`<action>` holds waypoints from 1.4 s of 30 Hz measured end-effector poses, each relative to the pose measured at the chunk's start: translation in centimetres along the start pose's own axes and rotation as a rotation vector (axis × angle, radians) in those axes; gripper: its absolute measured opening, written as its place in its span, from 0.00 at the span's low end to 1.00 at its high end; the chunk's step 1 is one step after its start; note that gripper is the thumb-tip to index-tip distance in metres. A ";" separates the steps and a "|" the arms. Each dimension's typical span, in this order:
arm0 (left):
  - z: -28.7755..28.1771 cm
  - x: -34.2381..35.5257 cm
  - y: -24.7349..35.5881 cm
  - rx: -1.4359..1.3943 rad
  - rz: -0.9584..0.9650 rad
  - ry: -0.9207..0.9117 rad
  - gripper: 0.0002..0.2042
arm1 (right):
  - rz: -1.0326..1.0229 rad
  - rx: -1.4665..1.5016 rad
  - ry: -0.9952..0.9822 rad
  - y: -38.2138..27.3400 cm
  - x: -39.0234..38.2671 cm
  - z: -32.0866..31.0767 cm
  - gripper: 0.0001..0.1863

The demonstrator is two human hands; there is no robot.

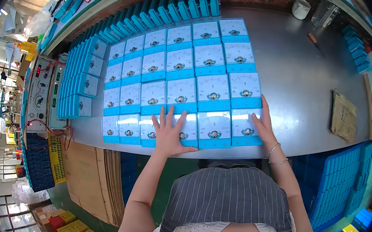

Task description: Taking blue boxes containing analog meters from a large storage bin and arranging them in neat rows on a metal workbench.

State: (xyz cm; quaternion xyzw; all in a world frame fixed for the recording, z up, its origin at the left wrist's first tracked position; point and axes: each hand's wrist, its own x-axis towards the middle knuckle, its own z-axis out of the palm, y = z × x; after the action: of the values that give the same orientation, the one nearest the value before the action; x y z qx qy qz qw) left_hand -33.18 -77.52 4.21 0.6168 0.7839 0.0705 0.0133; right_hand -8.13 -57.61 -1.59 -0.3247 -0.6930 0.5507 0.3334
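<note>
Rows of analog panel meters (181, 89), each with a white dial face and a blue lower strip, lie face up in a close block on the metal worktable. My left hand (168, 134) rests with spread fingers over the near row, covering parts of two meters. At the block's near right corner, my right hand (266, 128) has its thumb at the face of the corner meter (244, 127) and its fingers stretched along the right side. A bracelet (274, 153) circles my right wrist.
More blue meters (179, 7) stand on edge along the back, and stacked ones (87, 85) stand at the left beside test instruments (39, 94) with red wires. Toward the right lie a screwdriver (313, 38) and a brown cardboard piece (344, 115). A cup (300, 8) stands far right.
</note>
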 end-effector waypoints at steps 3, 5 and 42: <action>0.3 0.4 1.0 -0.136 0.047 0.068 0.55 | -0.014 0.006 -0.001 0.7 0.1 0.4 0.36; 0.4 1.5 3.7 -0.143 0.121 0.051 0.53 | -0.033 -0.058 -0.021 1.5 0.2 0.5 0.35; 6.4 16.2 31.6 -0.759 0.619 0.015 0.26 | 0.302 -0.580 1.134 4.5 -20.4 -18.9 0.15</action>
State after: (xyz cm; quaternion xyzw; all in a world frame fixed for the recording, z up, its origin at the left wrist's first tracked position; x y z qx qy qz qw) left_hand -5.86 -53.94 2.96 0.7720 0.4828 0.3561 0.2100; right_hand 19.27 -63.12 -4.87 -0.7354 -0.4767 0.1254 0.4650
